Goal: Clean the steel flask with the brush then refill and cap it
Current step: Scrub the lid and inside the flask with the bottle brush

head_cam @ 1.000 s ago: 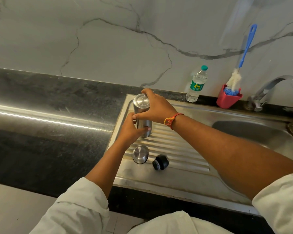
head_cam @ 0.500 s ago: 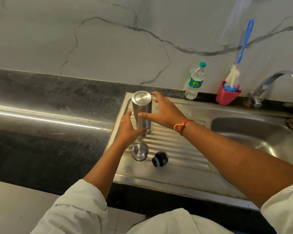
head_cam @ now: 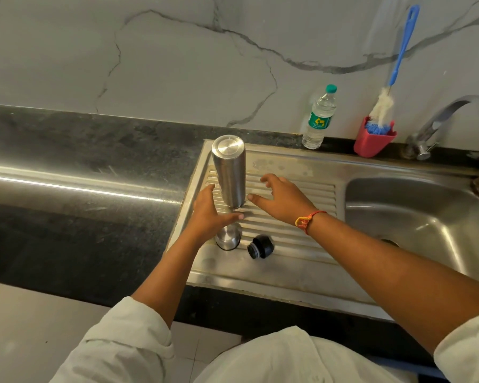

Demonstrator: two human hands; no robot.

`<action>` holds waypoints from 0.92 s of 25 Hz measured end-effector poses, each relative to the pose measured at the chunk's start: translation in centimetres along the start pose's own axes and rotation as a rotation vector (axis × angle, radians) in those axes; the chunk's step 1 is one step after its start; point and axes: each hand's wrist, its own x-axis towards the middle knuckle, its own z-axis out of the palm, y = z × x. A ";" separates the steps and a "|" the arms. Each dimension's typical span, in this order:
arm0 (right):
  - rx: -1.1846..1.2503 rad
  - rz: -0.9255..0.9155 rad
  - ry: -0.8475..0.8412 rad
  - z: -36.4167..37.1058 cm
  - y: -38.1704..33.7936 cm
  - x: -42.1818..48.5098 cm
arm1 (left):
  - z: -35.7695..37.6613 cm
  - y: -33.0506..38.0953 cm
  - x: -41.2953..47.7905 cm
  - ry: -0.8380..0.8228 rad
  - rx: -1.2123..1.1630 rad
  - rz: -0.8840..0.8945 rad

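The steel flask (head_cam: 229, 170) stands upside down on the ribbed drainboard (head_cam: 296, 200), its flat base facing up. My left hand (head_cam: 211, 214) hovers just left and in front of it, fingers spread, holding nothing. My right hand (head_cam: 281, 199) is to the flask's right, fingers spread and off the steel. A steel cup lid (head_cam: 227, 238) and a black stopper cap (head_cam: 260, 246) lie on the drainboard near my left wrist. The blue-handled bottle brush (head_cam: 390, 87) stands in a red holder (head_cam: 374, 140) at the back.
A small plastic water bottle (head_cam: 319, 117) stands against the marble wall. The tap (head_cam: 443, 120) arches over the sink basin (head_cam: 415, 217) at the right. Dark stone counter (head_cam: 80, 175) stretches to the left of the drainboard.
Both hands held the flask a second ago. They have let go and drawn apart, and the flask now stands alone, inverted on the drainboard.
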 end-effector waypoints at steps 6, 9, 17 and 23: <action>-0.167 -0.039 -0.353 0.2 1.9 -1.4 | 1.2 -1.1 -3.6 0.031 0.165 0.144; -0.290 -0.104 -0.420 0.8 2.6 -2.1 | 1.3 -1.5 -4.4 -0.004 0.239 0.208; -0.281 -0.127 -0.321 2.5 1.8 -2.2 | 1.2 -1.3 -4.1 -0.018 0.218 0.204; -0.219 -0.087 -0.232 2.2 1.7 -2.1 | 0.9 -1.2 -3.7 -0.010 0.205 0.199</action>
